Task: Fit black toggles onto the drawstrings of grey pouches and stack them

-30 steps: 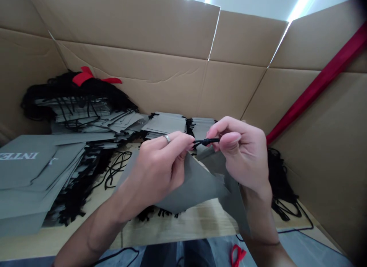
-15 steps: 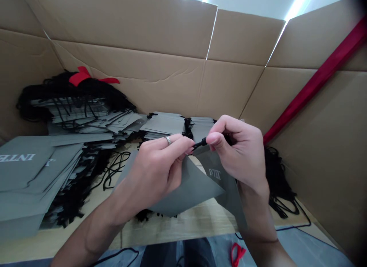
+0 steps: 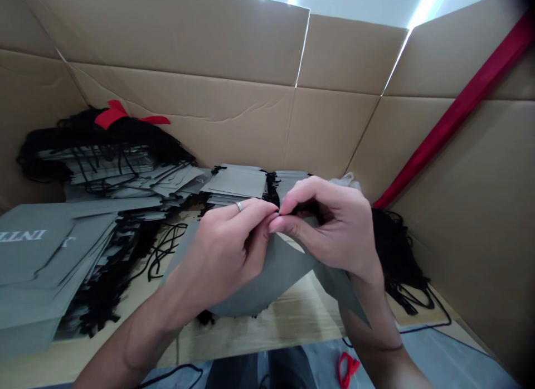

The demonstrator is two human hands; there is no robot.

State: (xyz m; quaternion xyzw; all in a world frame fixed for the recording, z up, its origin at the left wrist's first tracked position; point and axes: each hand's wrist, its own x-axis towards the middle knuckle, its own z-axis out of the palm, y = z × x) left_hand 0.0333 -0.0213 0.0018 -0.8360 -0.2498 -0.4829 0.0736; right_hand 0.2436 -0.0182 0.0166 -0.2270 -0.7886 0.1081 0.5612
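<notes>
My left hand (image 3: pixel 228 247), a ring on one finger, is closed in a pinch at the middle of the view. Its fingertips meet those of my right hand (image 3: pixel 336 224), which is also pinched shut. A black cord (image 3: pixel 311 208) shows under the curled fingers of my right hand; its end between the fingertips is mostly covered. Below both hands hangs a bent sheet of grey card (image 3: pixel 254 291), with one flap running down beside my right wrist. How the cord joins the card is hidden by my fingers.
Grey printed cards (image 3: pixel 25 261) with black cord ends are piled at left. A black cord bundle (image 3: pixel 108 132) with a red tie lies behind them. Smaller stacks (image 3: pixel 238 180) stand at the back, more black cords (image 3: pixel 397 255) at right. Cardboard walls (image 3: pixel 188 99) enclose the wooden table (image 3: pixel 288 322).
My right hand has moved left until its fingertips meet those of my left. The black cord knot that showed between the hands is now covered. The card's right flap has shifted.
</notes>
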